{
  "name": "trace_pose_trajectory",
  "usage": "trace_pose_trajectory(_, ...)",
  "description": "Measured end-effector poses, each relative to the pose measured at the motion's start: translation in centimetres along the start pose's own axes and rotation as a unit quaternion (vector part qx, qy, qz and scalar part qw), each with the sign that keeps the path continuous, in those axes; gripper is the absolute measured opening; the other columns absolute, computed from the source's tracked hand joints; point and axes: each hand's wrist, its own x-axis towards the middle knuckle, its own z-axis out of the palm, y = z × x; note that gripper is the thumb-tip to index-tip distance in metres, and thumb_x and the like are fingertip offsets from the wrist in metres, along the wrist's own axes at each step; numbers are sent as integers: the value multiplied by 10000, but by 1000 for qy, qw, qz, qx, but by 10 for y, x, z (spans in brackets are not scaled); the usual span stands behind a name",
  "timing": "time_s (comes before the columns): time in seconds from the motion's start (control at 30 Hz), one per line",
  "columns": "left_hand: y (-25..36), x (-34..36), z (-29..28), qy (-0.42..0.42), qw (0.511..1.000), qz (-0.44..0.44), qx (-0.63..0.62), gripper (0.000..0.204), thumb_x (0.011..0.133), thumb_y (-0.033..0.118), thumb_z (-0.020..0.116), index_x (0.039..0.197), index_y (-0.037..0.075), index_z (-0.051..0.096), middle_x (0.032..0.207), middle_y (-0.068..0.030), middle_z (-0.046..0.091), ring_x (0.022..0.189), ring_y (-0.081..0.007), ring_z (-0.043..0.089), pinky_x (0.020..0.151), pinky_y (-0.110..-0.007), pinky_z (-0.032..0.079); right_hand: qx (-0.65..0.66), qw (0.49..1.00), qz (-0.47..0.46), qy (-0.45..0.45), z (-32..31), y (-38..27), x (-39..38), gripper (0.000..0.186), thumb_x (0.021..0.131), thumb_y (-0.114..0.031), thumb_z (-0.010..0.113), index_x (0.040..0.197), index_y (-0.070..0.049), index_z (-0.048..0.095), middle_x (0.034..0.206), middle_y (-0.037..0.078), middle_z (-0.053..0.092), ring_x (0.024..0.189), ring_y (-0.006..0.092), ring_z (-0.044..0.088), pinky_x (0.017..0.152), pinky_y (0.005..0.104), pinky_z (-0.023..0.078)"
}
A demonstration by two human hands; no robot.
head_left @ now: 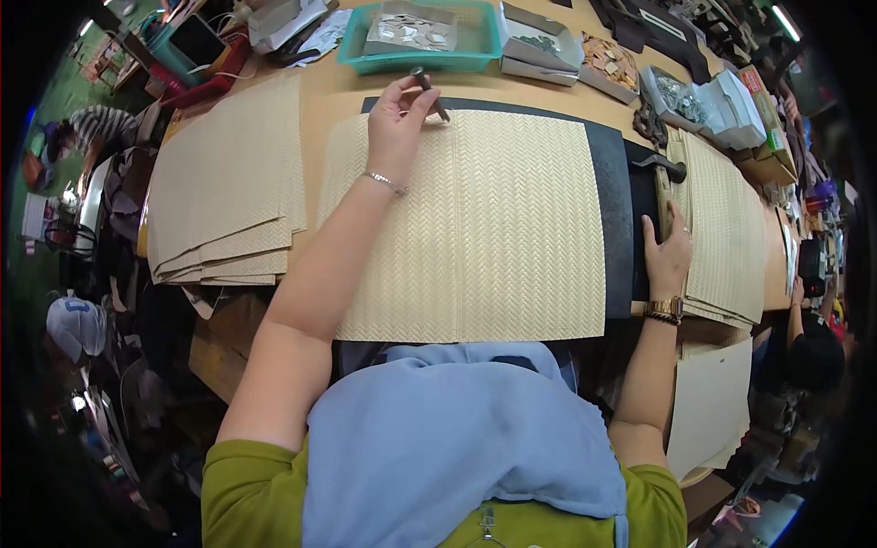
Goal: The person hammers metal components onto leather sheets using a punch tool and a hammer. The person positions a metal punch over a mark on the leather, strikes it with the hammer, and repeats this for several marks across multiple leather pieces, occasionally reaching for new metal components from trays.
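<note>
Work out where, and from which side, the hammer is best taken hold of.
Probably grip the hammer by its pale handle, coming from the near side, where the right hand is: the slim handle runs toward that side, while the dark head lies crosswise at the far end.

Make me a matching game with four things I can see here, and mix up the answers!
Things:
1. Rod-shaped tool
2. Hammer
3. Plastic tray at the back of the table
4. Cloth draped over the chest

Matches:
A. At the right hand
B. Light blue
C. Held in the left hand
D. Teal

Right pairs: 1-C, 2-A, 3-D, 4-B
</note>
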Motion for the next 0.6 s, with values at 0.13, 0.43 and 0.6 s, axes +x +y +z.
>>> trace_pose_trajectory(0.13,-1,-5,1,-17,998,22,62,279,943,126,767,1196,49,676,1037,-53,748,941,-111,701,848,-254,571,-4,1000,19,-17,-2,-4,1,578,922,-378,744,1379,-56,599,1249,212,688,1162,386,653,979,459,513)
trace_pose_trajectory(0.43,-3,-8,5,-20,989,42,142,288,899,160,812,1165,107,715,997,-20,747,811,-62,641,671,-240,516,1,1000,-5,12,1,-1,0,558,919,-365,753,1361,-55,613,1236,206,694,1121,384,670,945,451,533)
trace_pose_trajectory(0.6,-3,-8,5,-21,984,50,167,292,904,173,810,1173,110,715,1000,-22,757,779,-57,641,665,-236,518,0,1000,-5,15,0,-4,0,550,918,-361,755,1350,-49,620,1223,208,699,1107,381,676,937,449,537)
